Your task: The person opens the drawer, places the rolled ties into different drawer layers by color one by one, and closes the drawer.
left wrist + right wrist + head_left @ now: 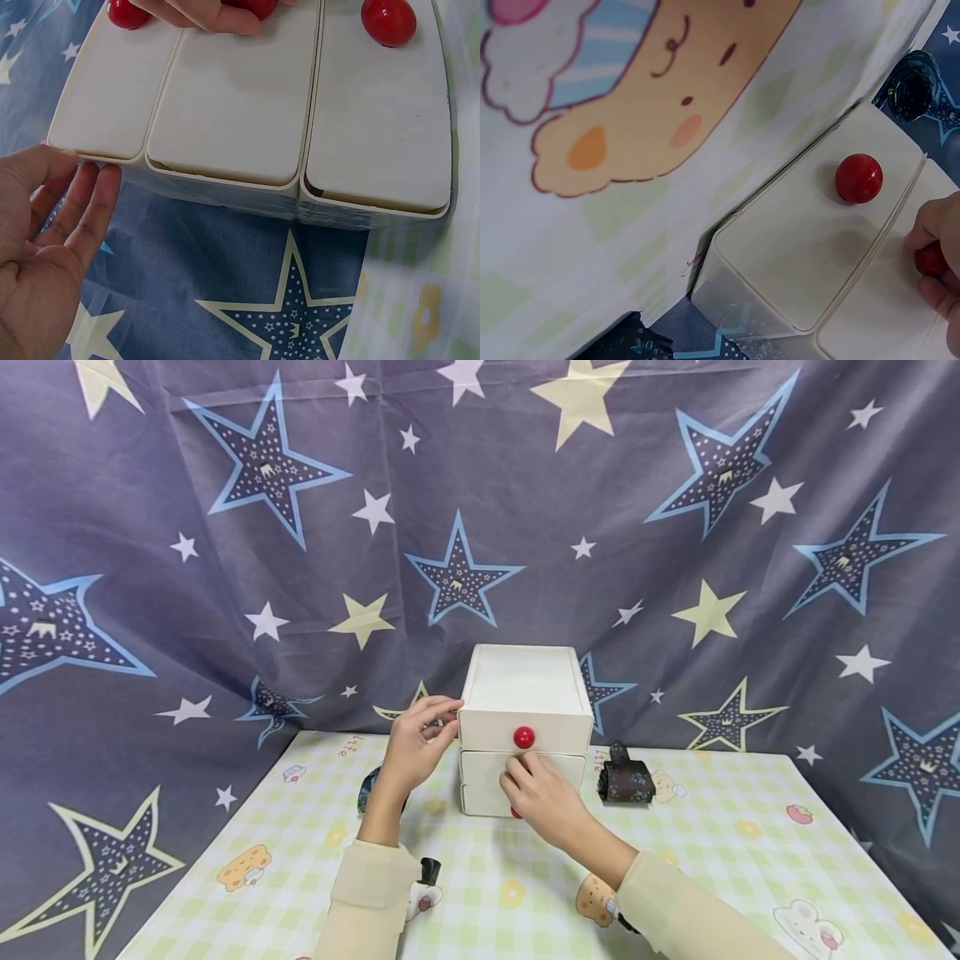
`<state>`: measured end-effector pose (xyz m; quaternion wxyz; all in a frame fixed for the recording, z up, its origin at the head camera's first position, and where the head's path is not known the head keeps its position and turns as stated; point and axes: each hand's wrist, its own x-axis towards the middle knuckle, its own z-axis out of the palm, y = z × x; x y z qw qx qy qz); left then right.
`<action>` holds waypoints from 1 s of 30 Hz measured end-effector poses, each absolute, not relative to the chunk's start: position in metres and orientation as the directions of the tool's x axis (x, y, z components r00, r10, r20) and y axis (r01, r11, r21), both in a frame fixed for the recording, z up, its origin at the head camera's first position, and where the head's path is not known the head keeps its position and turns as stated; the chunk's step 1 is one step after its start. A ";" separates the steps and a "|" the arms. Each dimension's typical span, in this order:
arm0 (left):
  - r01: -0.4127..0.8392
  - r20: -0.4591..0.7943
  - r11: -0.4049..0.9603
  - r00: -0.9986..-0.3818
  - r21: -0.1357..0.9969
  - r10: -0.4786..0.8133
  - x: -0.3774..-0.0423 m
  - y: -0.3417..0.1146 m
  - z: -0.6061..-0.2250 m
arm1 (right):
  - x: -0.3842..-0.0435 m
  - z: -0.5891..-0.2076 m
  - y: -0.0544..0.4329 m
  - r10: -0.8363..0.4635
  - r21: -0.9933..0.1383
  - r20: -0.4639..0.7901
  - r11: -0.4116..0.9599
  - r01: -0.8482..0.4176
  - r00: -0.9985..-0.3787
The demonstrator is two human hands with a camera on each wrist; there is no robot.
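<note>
A white three-drawer box (525, 681) stands on the table, each drawer front bearing a round red knob. My right hand (546, 797) is at the middle drawer, thumb and fingers pinching its red knob (931, 259), which the hand mostly covers. Above it shows the top knob (524, 737); the bottom knob (859, 178) is below. My left hand (56, 240) touches the left side and front edge of the box at the top drawer, its fingers fairly straight. All three drawers look pushed in.
A dark flower-patterned roll (625, 778) lies right of the box. Another dark patterned item (366, 792) is partly hidden behind my left wrist. The table (292, 827) has a green checked cover with cartoon prints. A star-printed curtain (420, 468) hangs close behind.
</note>
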<state>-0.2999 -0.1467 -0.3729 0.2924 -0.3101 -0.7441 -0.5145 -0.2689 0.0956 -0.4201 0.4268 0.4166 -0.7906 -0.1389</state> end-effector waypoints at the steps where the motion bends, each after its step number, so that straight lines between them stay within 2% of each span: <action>1: 0.760 0.752 0.279 -0.639 0.586 0.160 -0.300 -0.147 -0.373 | -0.269 -0.420 0.096 -0.777 0.575 0.560 0.615 -0.540 -0.289; 10: 0.750 0.739 0.281 -0.652 0.598 0.168 -0.300 -0.148 -0.373 | -0.267 -0.418 0.095 -0.776 0.570 0.549 0.619 -0.540 -0.310; 20: 0.757 0.747 0.283 -0.644 0.589 0.166 -0.300 -0.148 -0.372 | -0.263 -0.416 0.094 -0.777 0.570 0.556 0.615 -0.545 -0.295; 30: 0.750 0.740 0.281 -0.652 0.598 0.164 -0.299 -0.148 -0.373 | -0.256 -0.417 0.094 -0.789 0.587 0.533 0.605 -0.537 -0.306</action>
